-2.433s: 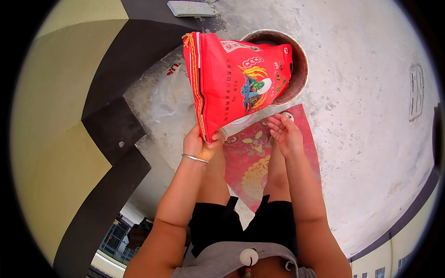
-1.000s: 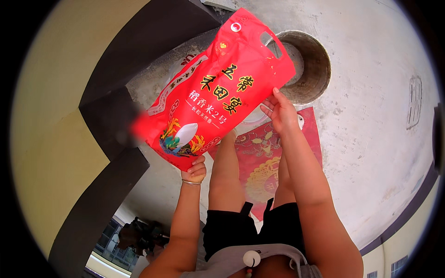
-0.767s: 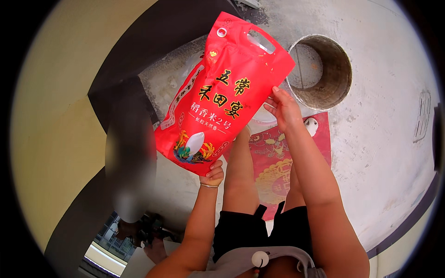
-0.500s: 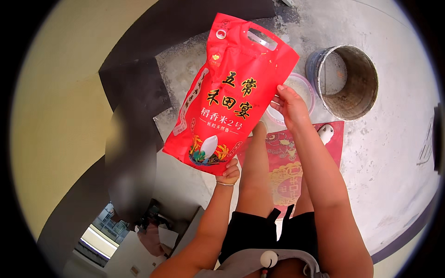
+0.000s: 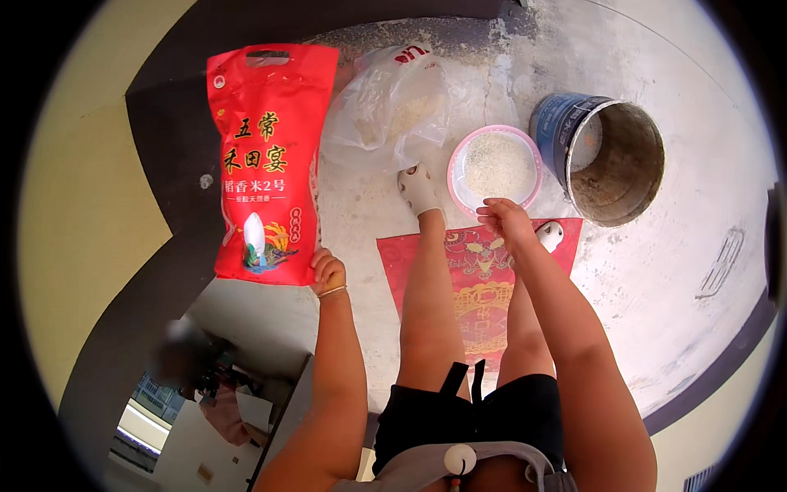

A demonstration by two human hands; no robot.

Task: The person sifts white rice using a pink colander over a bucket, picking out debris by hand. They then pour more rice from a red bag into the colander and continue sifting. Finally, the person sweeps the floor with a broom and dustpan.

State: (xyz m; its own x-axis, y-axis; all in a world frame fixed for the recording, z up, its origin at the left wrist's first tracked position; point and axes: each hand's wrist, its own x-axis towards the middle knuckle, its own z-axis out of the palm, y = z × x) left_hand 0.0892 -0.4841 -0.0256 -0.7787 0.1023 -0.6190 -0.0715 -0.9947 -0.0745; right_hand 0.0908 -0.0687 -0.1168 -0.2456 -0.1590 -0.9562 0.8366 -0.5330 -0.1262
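A red rice bag [image 5: 270, 184] with a cut-out handle stands upright at the left, its lower right corner gripped by my left hand [image 5: 328, 271]. My right hand [image 5: 504, 221] is off the bag, its fingers loosely bent and apart with nothing visible in them. Just beyond those fingertips rests a round pink-rimmed basin [image 5: 534, 168] with white rice grains [image 5: 496, 164] in it. A crumpled clear plastic bag [image 5: 389, 107] lies on the floor between the rice bag and the basin, with some pale grains seen through it.
A blue metal bucket [image 5: 553, 135], tilted in view with a stained inside, stands right of the basin. My feet, in pale clogs [image 5: 418, 190], flank a red patterned mat [image 5: 484, 303] on the grey concrete floor [image 5: 639, 328]. A dark wall band [image 5: 156, 271] runs along the left.
My left hand has carried the rice bag leftward. My right hand has let go of the bag and lowered slightly. The plastic bag and the whole basin are now uncovered.
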